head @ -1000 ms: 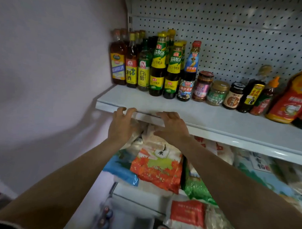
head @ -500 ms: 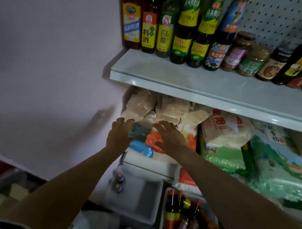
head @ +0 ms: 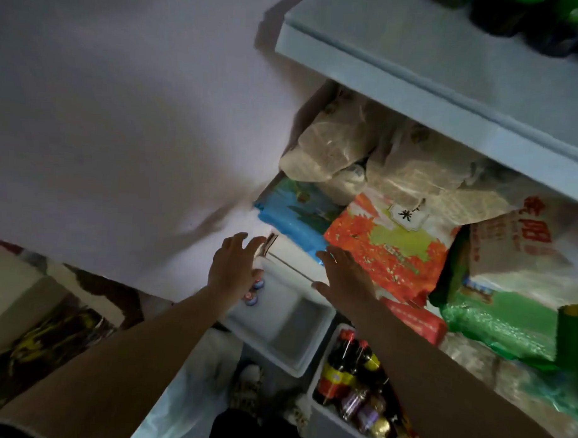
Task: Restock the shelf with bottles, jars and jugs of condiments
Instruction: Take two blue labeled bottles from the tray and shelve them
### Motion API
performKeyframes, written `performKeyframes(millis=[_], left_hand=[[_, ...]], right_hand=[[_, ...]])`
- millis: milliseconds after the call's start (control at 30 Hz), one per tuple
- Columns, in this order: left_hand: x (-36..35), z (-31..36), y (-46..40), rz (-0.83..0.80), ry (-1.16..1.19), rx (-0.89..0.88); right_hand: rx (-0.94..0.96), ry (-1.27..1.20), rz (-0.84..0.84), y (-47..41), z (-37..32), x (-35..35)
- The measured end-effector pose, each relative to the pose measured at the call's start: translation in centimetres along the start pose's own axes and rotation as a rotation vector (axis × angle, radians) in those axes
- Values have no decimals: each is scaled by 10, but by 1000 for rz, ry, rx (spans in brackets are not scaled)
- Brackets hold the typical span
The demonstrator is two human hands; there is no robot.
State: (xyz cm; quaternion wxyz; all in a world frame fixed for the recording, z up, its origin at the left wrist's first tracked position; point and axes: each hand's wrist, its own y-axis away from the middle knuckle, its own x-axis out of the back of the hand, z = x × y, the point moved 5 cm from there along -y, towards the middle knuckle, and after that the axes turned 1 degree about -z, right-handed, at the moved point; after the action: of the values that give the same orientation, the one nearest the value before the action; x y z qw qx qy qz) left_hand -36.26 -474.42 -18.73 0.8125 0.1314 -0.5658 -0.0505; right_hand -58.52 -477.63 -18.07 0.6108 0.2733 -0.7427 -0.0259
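Observation:
My left hand [head: 234, 264] and my right hand [head: 346, 276] reach downward with fingers spread, holding nothing. Below them stands a grey plastic bin [head: 287, 327] with two or three blue-capped bottles [head: 253, 291] at its left end, partly hidden by my left hand. Just to its right, a white bin [head: 326, 416] holds several dark sauce bottles with red and yellow caps [head: 348, 358] and small jars. The white shelf [head: 417, 79] is at the upper right; only the dark bottoms of its bottles [head: 517, 20] show at the top edge.
Under the shelf lie bags of rice and grain: an orange bag [head: 388, 245], a blue one [head: 297, 216], clear ones [head: 332, 151] and green ones [head: 507, 321]. A pale wall [head: 121, 114] fills the left. Cluttered items lie at the lower left [head: 31, 324].
Both hands have dropped from the shelf's front edge down toward the bins on the floor. The view has tilted downward, so the shelf's bottles have slid out of frame.

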Motion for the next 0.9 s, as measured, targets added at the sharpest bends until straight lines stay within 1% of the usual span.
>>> performKeyframes(millis=[167,300,467,633,800,900], left_hand=[[-78,-33,-13,-92,105,117],[-141,-64,-24,-95,216,203],[-224,-106,-40,-133,298,266],[-310,-148,-62,-158,409,388],[-389,-182,-83,-149,517,487],[-423,-194,-89,-133,615,504]], right_hand=[[51,-54,-102,-47,4,-83],[31,-162,-162,-83,7,-154],[-16,-251,-135,-135,21,-224],[-11,-299,-97,-191,26,-295],[-28,-428,-85,-238,24,-368],[-48,-519,-99,-258,22,-404]])
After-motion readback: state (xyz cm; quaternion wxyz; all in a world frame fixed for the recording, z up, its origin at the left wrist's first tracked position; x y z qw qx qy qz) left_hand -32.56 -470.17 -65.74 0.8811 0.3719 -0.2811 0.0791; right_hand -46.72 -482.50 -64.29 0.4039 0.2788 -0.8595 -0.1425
